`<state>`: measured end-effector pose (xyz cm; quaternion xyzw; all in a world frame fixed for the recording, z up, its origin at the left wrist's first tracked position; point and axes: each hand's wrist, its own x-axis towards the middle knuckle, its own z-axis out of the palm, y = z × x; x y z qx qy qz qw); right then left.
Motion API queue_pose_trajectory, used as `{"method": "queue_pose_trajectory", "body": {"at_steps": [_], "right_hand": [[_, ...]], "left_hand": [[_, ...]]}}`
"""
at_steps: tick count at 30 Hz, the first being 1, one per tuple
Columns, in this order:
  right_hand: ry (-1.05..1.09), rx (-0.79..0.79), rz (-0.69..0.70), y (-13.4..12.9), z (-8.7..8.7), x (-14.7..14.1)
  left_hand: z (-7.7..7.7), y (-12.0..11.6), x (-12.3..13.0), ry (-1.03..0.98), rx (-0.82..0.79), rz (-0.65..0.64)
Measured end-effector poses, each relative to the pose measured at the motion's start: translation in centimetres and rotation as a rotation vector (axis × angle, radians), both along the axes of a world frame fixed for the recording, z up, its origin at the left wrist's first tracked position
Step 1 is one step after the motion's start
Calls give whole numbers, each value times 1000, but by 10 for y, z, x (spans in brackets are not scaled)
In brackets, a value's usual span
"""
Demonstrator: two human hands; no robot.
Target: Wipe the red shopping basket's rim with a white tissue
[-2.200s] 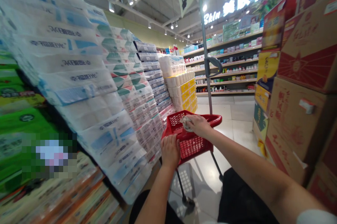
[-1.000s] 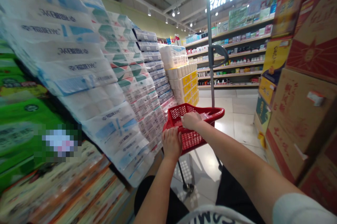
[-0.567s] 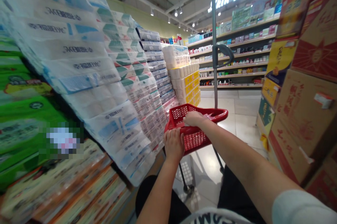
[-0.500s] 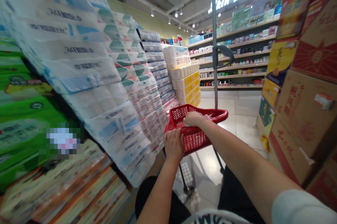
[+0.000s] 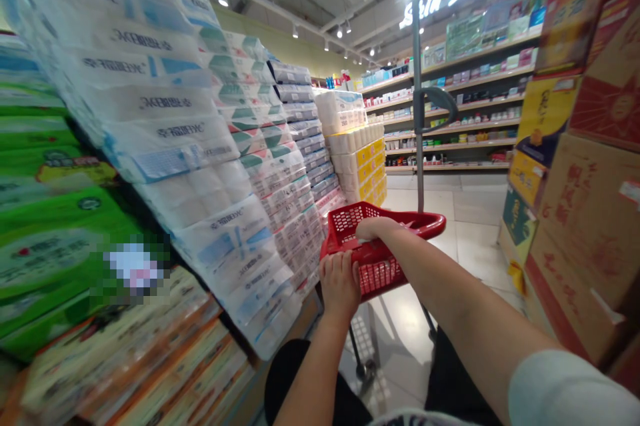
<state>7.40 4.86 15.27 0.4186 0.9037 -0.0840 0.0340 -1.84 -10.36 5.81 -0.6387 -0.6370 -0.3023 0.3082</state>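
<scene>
A small red plastic shopping cart with a mesh basket stands right in front of me. My left hand is closed over the left part of its red handlebar, fingers curled across the top. Over the bar reaches my right hand, its back towards me, at the inside of the basket. Its fingers are hidden, so whether it holds anything does not show. A grey pole with a dark loop rises behind the cart's far side.
Tall stacks of wrapped tissue packs line the left, with green packs nearer me. Cardboard cartons are piled on the right. Beyond the tiled floor stand shelves of skincare goods.
The whole view has shifted a little, so the cart and shelves sit slightly further right. My left hand stays on the handlebar and my right hand stays at the basket.
</scene>
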Motion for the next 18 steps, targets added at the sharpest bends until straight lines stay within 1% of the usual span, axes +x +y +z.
{"method": "queue_pose_trajectory", "body": {"at_steps": [2, 5, 8, 10, 11, 15, 18], "right_hand": [[-28, 7, -13, -5, 2, -2], [-17, 94, -39, -21, 4, -1], [31, 198, -15, -40, 0, 8], [82, 262, 8, -51, -5, 17], [134, 305, 12, -56, -8, 21], [451, 521, -6, -73, -27, 33], [562, 631, -14, -83, -36, 36]], "left_hand": [[0, 0, -1, 0, 0, -1], [-1, 0, -4, -5, 23, 11], [-1, -2, -6, -7, 35, 10], [-2, -4, -6, -4, 31, 1], [-2, -6, -6, -3, 29, -2], [-1, -10, -6, -6, 24, -16], [1, -11, -8, -2, 2, -34]]}}
